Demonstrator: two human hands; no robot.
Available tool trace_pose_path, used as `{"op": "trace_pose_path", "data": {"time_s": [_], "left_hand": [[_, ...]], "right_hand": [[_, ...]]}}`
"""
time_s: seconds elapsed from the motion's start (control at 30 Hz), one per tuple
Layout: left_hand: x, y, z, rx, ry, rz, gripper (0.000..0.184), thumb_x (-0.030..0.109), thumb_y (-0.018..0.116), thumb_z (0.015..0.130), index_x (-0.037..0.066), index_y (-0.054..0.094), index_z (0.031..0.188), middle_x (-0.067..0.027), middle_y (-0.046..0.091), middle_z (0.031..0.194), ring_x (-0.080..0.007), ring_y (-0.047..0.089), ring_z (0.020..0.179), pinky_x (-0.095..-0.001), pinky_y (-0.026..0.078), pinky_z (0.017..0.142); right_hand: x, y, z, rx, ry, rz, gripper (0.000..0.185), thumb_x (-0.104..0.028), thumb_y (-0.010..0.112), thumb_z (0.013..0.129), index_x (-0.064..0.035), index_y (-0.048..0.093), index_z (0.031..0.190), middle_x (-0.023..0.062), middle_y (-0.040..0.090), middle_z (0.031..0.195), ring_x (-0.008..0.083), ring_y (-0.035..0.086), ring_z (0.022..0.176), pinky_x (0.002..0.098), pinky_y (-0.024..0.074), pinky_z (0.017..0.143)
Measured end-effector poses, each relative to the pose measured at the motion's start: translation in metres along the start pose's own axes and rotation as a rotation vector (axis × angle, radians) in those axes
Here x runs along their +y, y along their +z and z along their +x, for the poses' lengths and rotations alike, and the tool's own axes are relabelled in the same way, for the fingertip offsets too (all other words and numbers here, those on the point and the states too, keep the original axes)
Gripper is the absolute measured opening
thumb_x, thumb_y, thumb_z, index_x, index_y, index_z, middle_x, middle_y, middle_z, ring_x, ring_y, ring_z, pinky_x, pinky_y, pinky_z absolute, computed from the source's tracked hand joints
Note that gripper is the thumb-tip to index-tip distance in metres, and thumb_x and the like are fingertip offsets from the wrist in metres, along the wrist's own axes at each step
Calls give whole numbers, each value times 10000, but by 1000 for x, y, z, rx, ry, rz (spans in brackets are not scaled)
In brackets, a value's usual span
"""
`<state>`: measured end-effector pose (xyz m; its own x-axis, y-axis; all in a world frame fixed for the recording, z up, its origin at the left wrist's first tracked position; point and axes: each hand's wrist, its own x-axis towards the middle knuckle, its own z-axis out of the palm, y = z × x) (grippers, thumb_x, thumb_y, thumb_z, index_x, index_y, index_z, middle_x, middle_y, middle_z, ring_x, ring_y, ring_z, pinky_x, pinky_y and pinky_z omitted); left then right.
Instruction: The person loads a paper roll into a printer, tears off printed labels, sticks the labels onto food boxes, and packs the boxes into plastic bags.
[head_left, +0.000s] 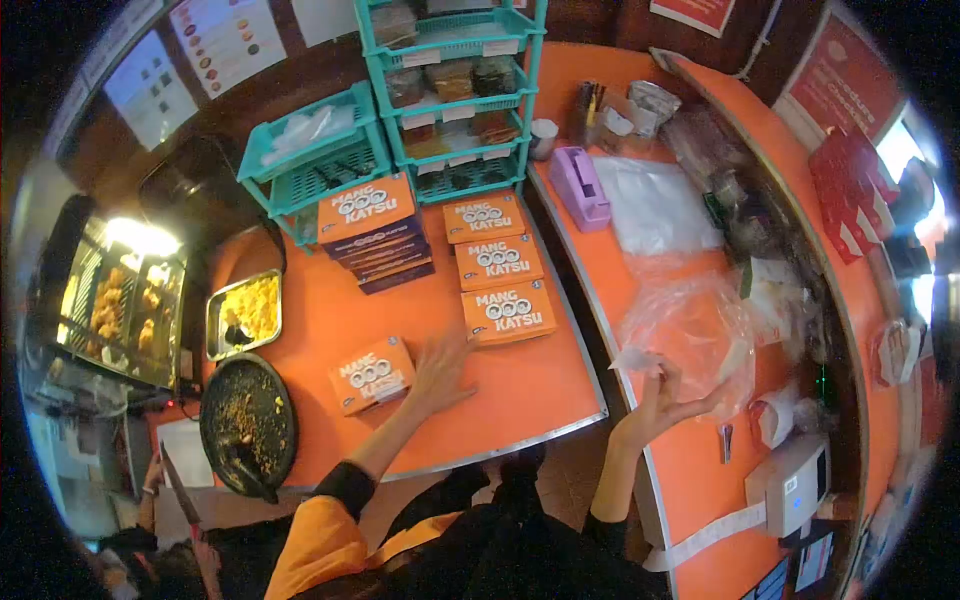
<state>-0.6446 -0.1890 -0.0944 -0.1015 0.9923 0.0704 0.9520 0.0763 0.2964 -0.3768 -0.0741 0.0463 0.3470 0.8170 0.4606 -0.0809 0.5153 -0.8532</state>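
Note:
My left hand is over the orange table, just right of a single orange "Mang Katsu" box. Its fingers are stretched out and a little blurred, with nothing held in them. At the right counter, my right hand pinches the edge of a clear plastic bag, thumb and fingers together. The bag hangs loose and puffed over the counter. Three similar boxes lie in a column near the table's right edge. Behind them to the left stands a stack of boxes.
A teal tiered rack rises at the back. On the left are a metal tray of yellow food and a black stone mortar. Another person holds a knife at lower left. A purple tape dispenser and receipt printer occupy the right counter.

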Motion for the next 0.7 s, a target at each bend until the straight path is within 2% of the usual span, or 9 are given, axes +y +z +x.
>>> {"op": "trace_pose_path", "data": {"time_s": [0.03, 0.17, 0.27, 0.33, 0.43, 0.53, 0.57, 0.67, 0.7], "left_hand": [[-3, 26, 29, 166, 130, -122, 898, 517, 707, 776, 157, 337, 1511, -134, 246, 1583, -375, 194, 1464, -654, 126, 1142], [1, 65, 106, 134, 244, 32, 930, 529, 690, 795, 195, 255, 1546, -121, 192, 1607, -372, 152, 1477, -663, 128, 1138], [10, 68, 89, 191, 232, 246, 855, 539, 674, 815, 252, 308, 1532, -145, 184, 1602, -412, 129, 1473, -674, 152, 1119], [29, 62, 75, 123, 48, 35, 770, 587, 623, 839, 319, 352, 1509, -197, 116, 1611, -470, 138, 1453, -709, 158, 1086], [40, 46, 75, -37, -33, -47, 711, 564, 662, 809, 411, 418, 1459, -289, 168, 1547, -529, 197, 1402, -689, 187, 1084], [35, 49, 79, -15, 32, -22, 700, 573, 663, 805, 450, 415, 1448, -311, 245, 1476, -541, 302, 1326, -682, 225, 1068], [34, 46, 83, -18, 38, -15, 700, 573, 663, 805, 450, 415, 1448, -311, 245, 1476, -541, 302, 1326, -682, 225, 1068], [44, 17, 88, -88, 80, 131, 711, 579, 664, 804, 475, 392, 1453, -291, 327, 1399, -532, 377, 1245, -671, 299, 1023], [51, 6, 91, -214, -14, 63, 729, 570, 667, 803, 493, 364, 1461, -280, 349, 1378, -517, 404, 1216, -668, 338, 985]], "right_hand": [[0, -3, -4, -21, 16, -5, 946, 8, 652, 842, -153, 45, 1549, 149, 619, 1013, 235, 581, 954, 402, 463, 923], [6, -10, -14, -22, 52, -29, 929, 17, 628, 859, -171, 34, 1549, 148, 627, 992, 227, 584, 953, 408, 436, 944], [16, -20, -19, -41, 127, -83, 927, 19, 621, 868, -176, 21, 1547, 142, 633, 982, 223, 588, 944, 402, 437, 943], [21, -20, -22, -21, 146, -56, 934, 23, 617, 869, -180, 9, 1548, 139, 634, 978, 220, 589, 938, 391, 445, 929], [26, -18, -21, -36, 161, -45, 957, 32, 600, 874, -184, -41, 1550, 136, 641, 977, 209, 595, 918, 357, 463, 877], [63, -28, -29, -285, 240, 16, 924, -10, 634, 876, -101, -6, 1536, 136, 647, 995, 195, 599, 906, 327, 456, 851], [83, -31, -36, -277, 242, 20, 924, -10, 634, 876, -101, -6, 1536, 136, 647, 995, 195, 599, 906, 327, 456, 851], [118, -30, -54, -552, 257, 72, 949, -10, 662, 863, -80, -4, 1535, 122, 635, 1021, 186, 596, 901, 317, 454, 827], [125, -24, -61, -626, 271, 83, 968, -3, 655, 857, -104, -23, 1541, 112, 637, 1009, 181, 597, 908, 312, 460, 831]]}}
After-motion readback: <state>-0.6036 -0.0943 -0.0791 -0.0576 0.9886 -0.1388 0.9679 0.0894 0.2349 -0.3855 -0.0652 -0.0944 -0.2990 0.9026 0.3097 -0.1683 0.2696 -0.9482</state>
